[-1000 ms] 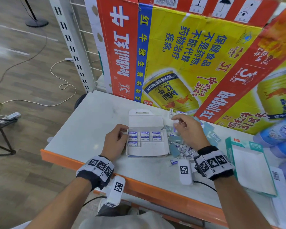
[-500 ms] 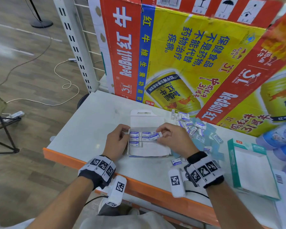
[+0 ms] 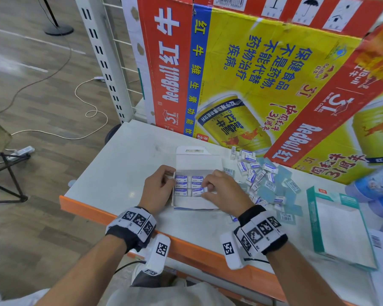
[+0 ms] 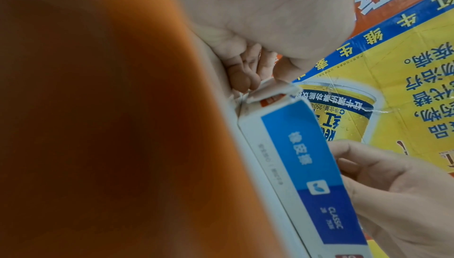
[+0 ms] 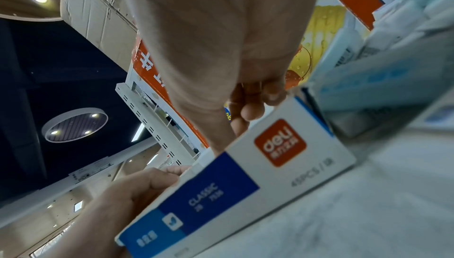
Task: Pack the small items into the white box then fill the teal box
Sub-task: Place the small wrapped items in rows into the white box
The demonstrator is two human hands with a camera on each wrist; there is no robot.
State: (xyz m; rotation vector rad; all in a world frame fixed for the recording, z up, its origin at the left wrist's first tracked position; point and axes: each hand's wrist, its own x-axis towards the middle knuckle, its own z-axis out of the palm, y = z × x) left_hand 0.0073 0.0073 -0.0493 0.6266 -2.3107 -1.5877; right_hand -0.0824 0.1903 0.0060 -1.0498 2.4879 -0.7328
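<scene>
The open white box (image 3: 195, 204) lies near the table's front edge, with rows of small blue-and-white erasers (image 3: 181, 178) inside it. My left hand (image 3: 169, 180) pinches the box's left wall; its fingers (image 4: 245, 72) curl at the box corner (image 4: 307, 165). My right hand (image 3: 207, 187) reaches over the box and pinches one eraser (image 3: 197, 191) down in the nearest row. The right wrist view shows the box's labelled side (image 5: 245, 175) and my curled right fingers (image 5: 250, 105) above it. The teal box (image 3: 338, 228) lies open at the right.
A loose pile of erasers (image 3: 259, 173) and pale blue wrappers lies right of the white box. A big Red Bull carton (image 3: 263, 74) stands along the back. Blue packs (image 3: 376, 186) sit at the far right. The orange table edge (image 3: 186, 241) runs in front.
My right hand left the loose pile carrying one eraser, moved left over the white box and lowered it into the near row. The left hand stayed on the box wall.
</scene>
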